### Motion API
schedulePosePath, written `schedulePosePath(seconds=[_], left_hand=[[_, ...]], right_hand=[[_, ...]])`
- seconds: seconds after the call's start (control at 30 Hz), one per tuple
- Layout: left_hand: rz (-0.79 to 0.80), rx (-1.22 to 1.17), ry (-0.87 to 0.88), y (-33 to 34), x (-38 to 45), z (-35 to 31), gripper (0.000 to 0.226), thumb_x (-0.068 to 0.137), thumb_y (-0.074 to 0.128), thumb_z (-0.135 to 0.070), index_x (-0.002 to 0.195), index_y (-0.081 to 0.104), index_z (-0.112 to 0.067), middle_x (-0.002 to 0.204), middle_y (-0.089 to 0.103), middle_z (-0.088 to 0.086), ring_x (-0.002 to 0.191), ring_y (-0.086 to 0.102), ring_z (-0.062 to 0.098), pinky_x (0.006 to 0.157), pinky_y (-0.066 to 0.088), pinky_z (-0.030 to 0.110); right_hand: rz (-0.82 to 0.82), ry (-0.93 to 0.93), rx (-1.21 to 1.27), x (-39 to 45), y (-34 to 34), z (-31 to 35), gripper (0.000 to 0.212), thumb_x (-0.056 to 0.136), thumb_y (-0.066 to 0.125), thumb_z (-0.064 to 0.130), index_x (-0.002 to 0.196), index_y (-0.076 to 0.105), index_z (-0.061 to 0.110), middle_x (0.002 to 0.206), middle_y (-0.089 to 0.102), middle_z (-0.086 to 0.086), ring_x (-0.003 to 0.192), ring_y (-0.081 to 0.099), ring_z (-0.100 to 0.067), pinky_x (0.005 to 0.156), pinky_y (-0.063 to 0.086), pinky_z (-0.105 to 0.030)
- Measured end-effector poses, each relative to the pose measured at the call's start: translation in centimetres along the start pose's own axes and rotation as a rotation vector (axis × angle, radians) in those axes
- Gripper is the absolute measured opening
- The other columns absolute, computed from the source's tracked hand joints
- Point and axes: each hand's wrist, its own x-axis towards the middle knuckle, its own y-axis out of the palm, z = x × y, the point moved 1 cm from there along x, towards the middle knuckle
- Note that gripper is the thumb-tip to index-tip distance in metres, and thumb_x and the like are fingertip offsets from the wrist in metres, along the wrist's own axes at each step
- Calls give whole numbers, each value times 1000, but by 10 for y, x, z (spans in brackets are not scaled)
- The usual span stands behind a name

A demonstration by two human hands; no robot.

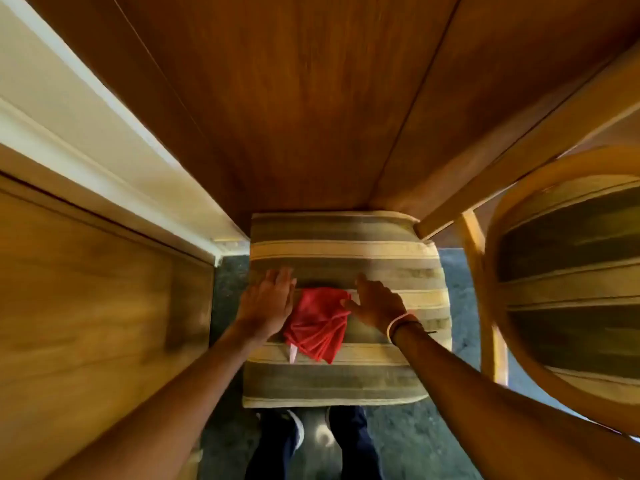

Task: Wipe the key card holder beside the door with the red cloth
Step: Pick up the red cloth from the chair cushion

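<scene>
Both bare forearms reach in from the lower corners, the left from 7 o'clock, the right from 5 o'clock. The left hand point(268, 299) is flat and open, fingers together pointing toward 12 o'clock. The right hand point(375, 303) is also open, palm down (a pale band circles its wrist).

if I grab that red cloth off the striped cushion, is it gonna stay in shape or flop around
The red cloth will probably flop: it lies crumpled in soft folds on the striped cushion. It looks thin, so likely light. Its mesh-like weave should grip fingers rather than slip. Its white tag may dangle.
</scene>
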Motion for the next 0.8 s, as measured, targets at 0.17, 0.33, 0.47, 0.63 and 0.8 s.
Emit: schedulePosePath(seconds=[0.17,0.33,0.47,0.63,0.8], left_hand=[[344,-459,-203,44,-2,3,48,100,33,-46,124,50,-8,110,66,18,96,67,33,83,58,49],[414,-886,-337,60,-4,3,72,88,57,-49,140,34,-4,132,54,23,117,58,37,98,52,52],[386,-759,-462,67,5,8,53,91,63,-13,140,41,-11,135,54,15,124,55,32,100,53,45],[293,-680,-406,32,11,5,34,89,65,-12,122,57,-8,123,63,14,115,60,30,93,54,36],[67,-680,-258,-47,17,-8,28,91,62,-9,119,55,-9,118,61,8,118,58,29,86,52,26]], right_hand=[[45,137,417,15,56,-8,65,93,70,47,140,55,5,134,69,-20,122,67,-38,105,56,-47],[-11,197,591,23,83,-11,57,87,79,35,133,62,4,123,75,-18,112,72,-35,98,61,-47],[-23,167,654,20,82,-7,53,92,74,25,138,58,3,129,72,-19,118,70,-37,103,58,-48],[-95,85,712,7,48,10,56,93,74,25,140,56,2,131,69,-22,121,67,-41,104,56,-49],[-221,-137,777,-19,-16,45,52,96,71,20,142,55,4,132,69,-17,121,67,-33,91,52,-28]])
